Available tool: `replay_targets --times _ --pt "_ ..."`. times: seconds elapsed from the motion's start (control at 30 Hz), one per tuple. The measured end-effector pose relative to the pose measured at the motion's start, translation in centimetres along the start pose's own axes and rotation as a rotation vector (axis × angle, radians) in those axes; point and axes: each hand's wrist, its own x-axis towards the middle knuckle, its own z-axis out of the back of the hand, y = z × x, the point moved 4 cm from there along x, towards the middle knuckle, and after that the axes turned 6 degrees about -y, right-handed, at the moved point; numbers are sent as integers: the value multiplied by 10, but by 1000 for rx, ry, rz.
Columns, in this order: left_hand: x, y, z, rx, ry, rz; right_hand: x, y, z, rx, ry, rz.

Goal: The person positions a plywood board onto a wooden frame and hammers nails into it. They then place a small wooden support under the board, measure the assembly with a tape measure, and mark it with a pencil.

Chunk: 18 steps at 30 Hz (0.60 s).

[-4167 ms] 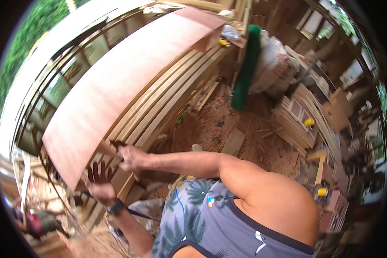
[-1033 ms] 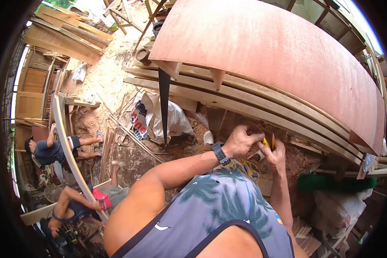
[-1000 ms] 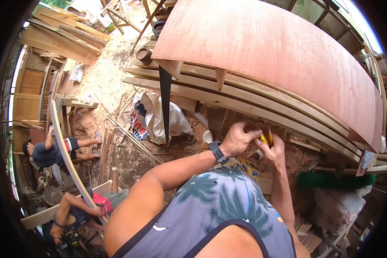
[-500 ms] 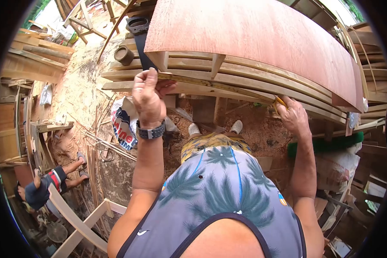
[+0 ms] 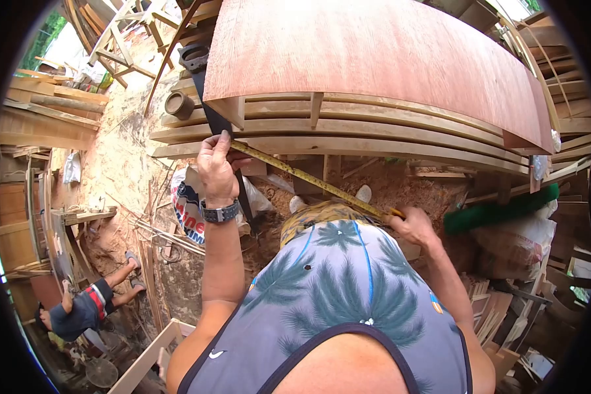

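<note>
A yellow measuring tape (image 5: 308, 178) stretches slantwise between my two hands, in front of the stacked wooden slats (image 5: 374, 136). My left hand (image 5: 218, 169), with a dark watch on its wrist, pinches the tape's upper left end beside a dark strap-like piece (image 5: 218, 121). Lower right, near my waist, my right hand (image 5: 414, 226) is closed round the other end of the tape. A yellow-orange pencil-like item (image 5: 396, 213) pokes out of the right hand. Above the slats lies a long reddish plywood panel (image 5: 374, 59).
A brown round container (image 5: 178, 105) sits at the slats' left end. A printed sack (image 5: 189, 203) stands below it. Another person (image 5: 79, 312) is at the lower left. A green brush-like item (image 5: 502, 209) lies at the right, and wooden frames (image 5: 121, 49) stand at the upper left.
My right hand has moved down and left toward my waist, swinging the tape off the slats into a steeper slant. My left hand has shifted slightly down and left, still holding the tape.
</note>
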Motion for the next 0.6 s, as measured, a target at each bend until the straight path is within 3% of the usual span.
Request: replay_targets --times 0.17,0.3,0.37,0.43,0.5,0.6 --pt "9 -7 -5 -117 -14 19 0 -30 66 -15 -206 5" --pt "9 5 -21 -271 -60 68 4 -13 112 -112 -593 183" --pt "1 13 -37 -210 -60 95 10 -3 131 -323 -630 415" --pt "-10 29 -62 -192 30 184 7 12 150 -370 -715 463" --pt "-29 44 -97 -212 158 268 9 26 167 -293 -736 344" --pt "-52 53 -147 -204 216 332 22 21 185 -312 -758 404"
